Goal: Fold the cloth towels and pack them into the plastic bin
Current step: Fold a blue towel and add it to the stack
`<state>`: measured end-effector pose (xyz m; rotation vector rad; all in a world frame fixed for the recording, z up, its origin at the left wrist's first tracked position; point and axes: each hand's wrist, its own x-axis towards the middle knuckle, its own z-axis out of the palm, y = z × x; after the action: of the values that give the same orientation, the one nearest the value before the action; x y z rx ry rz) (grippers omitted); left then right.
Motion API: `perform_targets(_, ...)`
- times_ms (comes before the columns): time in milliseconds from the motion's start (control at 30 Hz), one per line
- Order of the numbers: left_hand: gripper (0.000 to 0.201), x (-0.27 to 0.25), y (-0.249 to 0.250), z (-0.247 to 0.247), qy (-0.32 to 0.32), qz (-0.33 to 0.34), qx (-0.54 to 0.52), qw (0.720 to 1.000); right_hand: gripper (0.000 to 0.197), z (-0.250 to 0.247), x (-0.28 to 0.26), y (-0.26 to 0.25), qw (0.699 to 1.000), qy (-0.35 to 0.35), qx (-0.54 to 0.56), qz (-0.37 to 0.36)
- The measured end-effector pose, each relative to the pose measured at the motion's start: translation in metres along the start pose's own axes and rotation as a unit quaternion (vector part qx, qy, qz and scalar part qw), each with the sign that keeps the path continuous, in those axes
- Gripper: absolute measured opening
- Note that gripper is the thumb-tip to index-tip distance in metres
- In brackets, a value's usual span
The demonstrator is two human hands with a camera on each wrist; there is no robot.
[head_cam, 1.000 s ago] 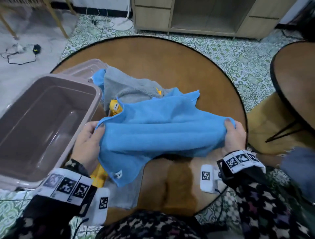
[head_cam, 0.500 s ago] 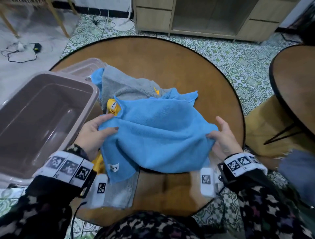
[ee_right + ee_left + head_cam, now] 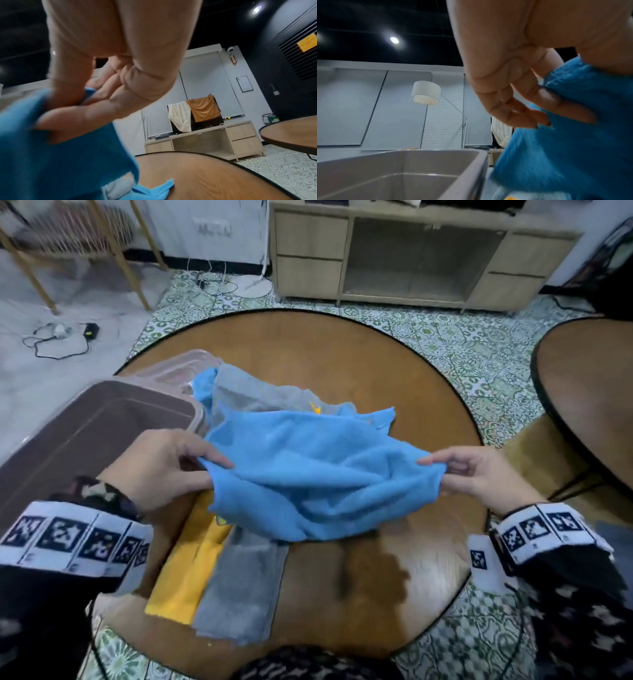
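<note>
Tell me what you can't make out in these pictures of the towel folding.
- Pile beneath the blue towel: in the head view it covers most of the grey towel and yellow towel, so their count is unclear.
- Plastic bin: the frame edge and the left hand hide part of its floor.
- Right hand: the right wrist view is blurred, its pinched corner indistinct.

A towel [image 3: 308,474] hung between the left hand [image 3: 161,467] and the right hand [image 3: 479,474], above the round tabletop [image 3: 342,364]; beneath it lay a heap of towels [image 3: 239,577], reaching toward the near edge; the plastic bin [image 3: 85,433] stood to the left, its lid [image 3: 178,368] behind it; a cabinet [image 3: 411,254] stood on the floor beyond; a second table [image 3: 589,392] stood to the right.
</note>
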<state>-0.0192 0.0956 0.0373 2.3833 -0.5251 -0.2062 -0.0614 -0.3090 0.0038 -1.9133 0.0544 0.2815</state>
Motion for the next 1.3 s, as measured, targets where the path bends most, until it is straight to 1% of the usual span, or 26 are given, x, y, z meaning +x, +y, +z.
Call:
perform_targets(33,0.022,0.002,0.002,0.002,-0.011,0.016,-0.021,1.0,0.029,0.0,-0.003,0.0,1.0,-0.008,0.017,0.018)
perform_targets(67,0.028,0.007,0.012,0.003,0.008,0.024,-0.067,0.997,0.024,0.002,-0.003,-0.001,0.999,-0.001,0.043,0.017)
perform_targets(100,0.029,0.015,0.018,0.004,0.067,0.01,-0.13,0.989,0.023,0.004,0.001,-0.006,0.995,0.041,0.09,0.028)
perform_targets(133,0.027,0.025,0.018,0.004,0.132,-0.021,-0.184,0.974,0.012,0.002,0.006,-0.008,0.986,0.084,0.136,0.051)
perform_targets(167,0.027,0.033,0.014,0.006,0.194,-0.065,-0.212,0.956,0.009,-0.002,0.013,-0.003,0.977,0.145,0.133,0.079)
perform_targets(200,0.023,0.039,0.017,0.009,0.229,-0.096,-0.181,0.952,0.016,0.001,0.021,-0.001,0.975,0.164,0.04,0.146)
perform_targets(233,0.014,0.04,0.019,0.015,0.195,-0.121,-0.19,0.955,0.029,0.007,0.025,0.001,0.965,0.175,-0.042,0.192)
perform_targets(267,0.008,0.04,0.012,0.022,0.163,-0.113,-0.189,0.962,0.036,0.009,0.027,0.006,0.952,0.186,-0.098,0.221)
perform_targets(333,0.02,0.032,-0.011,0.044,0.151,-0.242,-0.194,0.938,0.036,0.015,0.021,0.016,0.935,0.19,-0.108,0.28)
perform_targets(367,0.024,0.024,-0.017,0.052,0.133,-0.297,-0.199,0.925,0.032,0.018,0.015,0.026,0.941,0.18,-0.097,0.272)
perform_targets(400,0.027,0.016,-0.017,0.059,0.105,-0.33,-0.227,0.91,0.028,0.022,0.006,0.031,0.954,0.175,-0.075,0.234)
perform_targets(467,0.024,0.01,-0.016,0.067,0.12,-0.337,-0.301,0.884,0.025,0.021,-0.003,0.046,0.968,0.182,-0.021,0.171)
perform_targets(567,0.022,0.01,-0.007,0.068,0.189,-0.285,-0.414,0.844,0.02,0.014,-0.012,0.05,0.955,0.227,0.158,0.112)
perform_targets(600,0.028,0.01,-0.005,0.068,0.189,-0.254,-0.438,0.842,0.032,0.012,-0.012,0.049,0.951,0.221,0.195,0.092)
perform_targets(667,0.051,0.008,0.001,0.067,0.153,-0.187,-0.474,0.847,0.057,0.008,-0.012,0.042,0.957,0.172,0.224,0.06)
perform_targets(733,0.058,0.007,0.011,0.066,0.123,-0.166,-0.467,0.86,0.064,0.001,-0.011,0.041,0.96,0.125,0.246,0.04)
perform_targets(767,0.058,0.007,0.017,0.064,0.115,-0.168,-0.457,0.866,0.059,-0.002,-0.008,0.042,0.963,0.111,0.244,0.042)
perform_targets(833,0.057,0.006,0.026,0.062,0.101,-0.161,-0.423,0.886,0.029,-0.006,-0.005,0.042,0.971,0.083,0.222,0.042)
perform_targets(867,0.058,0.007,0.029,0.061,0.099,-0.153,-0.399,0.899,0.027,-0.008,-0.003,0.042,0.976,0.072,0.201,0.041)
perform_targets(900,0.06,0.007,0.032,0.06,0.101,-0.149,-0.357,0.917,0.033,-0.011,-0.003,0.045,0.984,0.065,0.161,0.041)
perform_targets(967,0.062,0.006,0.034,0.059,0.126,-0.162,-0.212,0.956,0.038,-0.014,0.0,0.048,0.992,0.089,0.084,0.028)
perform_targets(1000,0.062,0.004,0.032,0.059,0.153,-0.17,-0.128,0.965,0.037,-0.015,0.002,0.051,0.992,0.112,0.061,0.023)
perform_targets(1067,0.059,0.001,0.026,0.058,0.2,-0.184,-0.035,0.962,0.034,-0.017,0.002,0.052,0.987,0.156,0.037,0.012)
perform_targets(1167,0.051,-0.004,0.018,0.06,0.237,-0.171,-0.054,0.955,0.019,-0.018,0.006,0.054,0.979,0.2,0.025,0.012)
perform_targets(1267,0.044,-0.003,0.022,0.059,0.244,-0.163,-0.102,0.95,0.024,-0.018,0.011,0.055,0.974,0.227,0.021,-0.003)
perform_targets(1300,0.041,-0.002,0.023,0.058,0.253,-0.16,-0.111,0.948,0.021,-0.017,0.014,0.054,0.972,0.234,0.01,-0.013)
